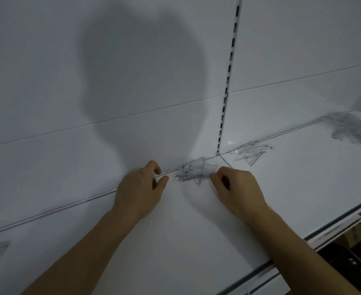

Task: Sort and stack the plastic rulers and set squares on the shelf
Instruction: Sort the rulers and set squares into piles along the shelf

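Right at the back of the white shelf (196, 226), against the rear panel, lies a small heap of clear rulers and set squares (193, 172). Both hands flank it: the left hand (141, 188) with fingers loosely curled, grasping nothing, just beside the heap; the right hand (237, 188) curled at the heap's edge (whether it pinches a piece I cannot tell). Further right lie a second cluster (253, 153) and a bigger pile (349, 128).

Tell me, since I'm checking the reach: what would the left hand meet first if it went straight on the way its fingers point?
Probably the small heap of clear rulers and set squares, just beyond the left hand, by the back panel. Depth is uncertain.
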A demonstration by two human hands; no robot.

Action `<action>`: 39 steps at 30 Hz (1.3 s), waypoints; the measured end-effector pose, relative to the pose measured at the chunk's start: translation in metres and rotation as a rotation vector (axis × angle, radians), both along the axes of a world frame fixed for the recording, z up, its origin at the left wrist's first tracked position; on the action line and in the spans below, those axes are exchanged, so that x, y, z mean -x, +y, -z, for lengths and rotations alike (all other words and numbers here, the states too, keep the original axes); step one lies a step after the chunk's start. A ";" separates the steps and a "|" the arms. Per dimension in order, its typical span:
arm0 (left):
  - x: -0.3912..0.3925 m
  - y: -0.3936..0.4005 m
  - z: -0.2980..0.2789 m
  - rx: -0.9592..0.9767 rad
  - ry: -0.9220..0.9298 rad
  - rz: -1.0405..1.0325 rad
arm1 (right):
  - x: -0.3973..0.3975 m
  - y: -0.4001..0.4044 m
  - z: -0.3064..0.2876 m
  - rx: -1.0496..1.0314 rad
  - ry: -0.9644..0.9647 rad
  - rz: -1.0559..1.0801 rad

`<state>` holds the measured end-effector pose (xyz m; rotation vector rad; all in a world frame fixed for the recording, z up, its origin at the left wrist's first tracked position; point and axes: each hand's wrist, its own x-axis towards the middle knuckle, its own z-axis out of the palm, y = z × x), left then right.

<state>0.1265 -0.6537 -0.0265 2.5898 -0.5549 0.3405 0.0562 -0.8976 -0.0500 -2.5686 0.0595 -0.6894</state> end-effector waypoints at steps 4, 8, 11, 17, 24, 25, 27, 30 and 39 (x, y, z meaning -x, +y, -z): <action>0.009 0.040 0.009 -0.126 -0.082 0.043 | 0.015 0.037 -0.011 0.094 -0.005 -0.199; 0.041 0.101 0.013 -0.210 -0.153 -0.021 | 0.032 0.089 -0.026 0.186 0.264 -0.236; 0.069 0.160 0.009 -0.241 -0.165 -0.118 | 0.040 0.139 -0.036 0.264 0.461 -0.325; 0.138 0.296 0.001 -0.257 -0.142 -0.364 | 0.060 0.267 -0.049 0.327 0.524 -0.588; 0.198 0.447 -0.002 -0.240 -0.051 -0.518 | 0.084 0.416 -0.056 0.308 0.461 -0.745; 0.204 0.468 -0.003 -0.221 -0.028 -0.529 | 0.088 0.436 -0.057 0.291 0.463 -0.764; 0.212 0.508 -0.005 -0.158 0.012 -0.546 | 0.094 0.473 -0.057 0.266 0.445 -0.792; 0.224 0.562 0.003 -0.077 0.029 -0.566 | 0.102 0.523 -0.050 0.250 0.421 -0.776; 0.215 0.649 0.011 0.036 0.098 -0.521 | 0.102 0.644 -0.042 0.318 0.524 -0.801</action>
